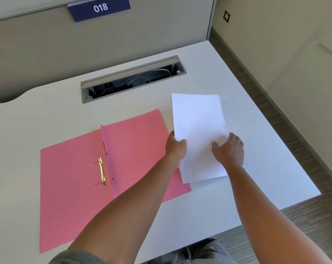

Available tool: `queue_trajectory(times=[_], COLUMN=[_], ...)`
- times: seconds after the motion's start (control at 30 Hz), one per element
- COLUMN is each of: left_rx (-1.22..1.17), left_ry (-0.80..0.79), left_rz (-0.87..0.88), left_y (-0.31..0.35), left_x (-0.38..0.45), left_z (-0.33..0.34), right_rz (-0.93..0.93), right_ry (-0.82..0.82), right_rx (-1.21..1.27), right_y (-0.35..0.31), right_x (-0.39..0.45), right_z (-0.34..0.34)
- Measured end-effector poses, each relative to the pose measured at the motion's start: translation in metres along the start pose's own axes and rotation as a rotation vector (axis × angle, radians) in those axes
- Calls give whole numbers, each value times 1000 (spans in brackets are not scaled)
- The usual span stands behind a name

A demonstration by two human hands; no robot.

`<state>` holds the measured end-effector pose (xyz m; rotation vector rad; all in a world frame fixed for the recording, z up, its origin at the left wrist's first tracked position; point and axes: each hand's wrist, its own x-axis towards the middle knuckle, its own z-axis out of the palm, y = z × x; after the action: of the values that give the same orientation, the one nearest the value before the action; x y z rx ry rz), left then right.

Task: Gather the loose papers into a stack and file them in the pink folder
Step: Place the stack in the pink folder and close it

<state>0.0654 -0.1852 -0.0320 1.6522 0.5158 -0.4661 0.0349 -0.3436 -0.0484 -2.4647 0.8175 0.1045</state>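
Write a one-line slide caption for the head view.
Both hands, left hand and right hand, hold a stack of white papers beside the open pink folder on a white desk.

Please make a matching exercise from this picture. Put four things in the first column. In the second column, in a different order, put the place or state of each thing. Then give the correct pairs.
Things:
1. pink folder
2. stack of papers
3. gold fastener
4. cable hatch

Places or states:
A. set into the desk at the far side, lid open, cables inside
B. held at its near part by the left hand and right hand
C. lying open and flat on the desk
D. fixed on the folder's left half, beside the fold

Pairs: 1-C, 2-B, 3-D, 4-A
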Motion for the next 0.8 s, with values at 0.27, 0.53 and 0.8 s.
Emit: queue_trajectory(times=[0.27,0.53,0.8], left_rx=[-10,-98,-31], left_ry=[0,151,235], left_rz=[181,470,477], left_y=[25,45,27], left_x=[4,-3,-12], left_z=[-65,-114,-134], right_rz=[5,-289,-364], right_ry=[-159,-131,-175], right_rx=[613,654,656], right_y=[-29,-82,-94], right_x=[11,-8,-31], right_z=[-17,-21,7])
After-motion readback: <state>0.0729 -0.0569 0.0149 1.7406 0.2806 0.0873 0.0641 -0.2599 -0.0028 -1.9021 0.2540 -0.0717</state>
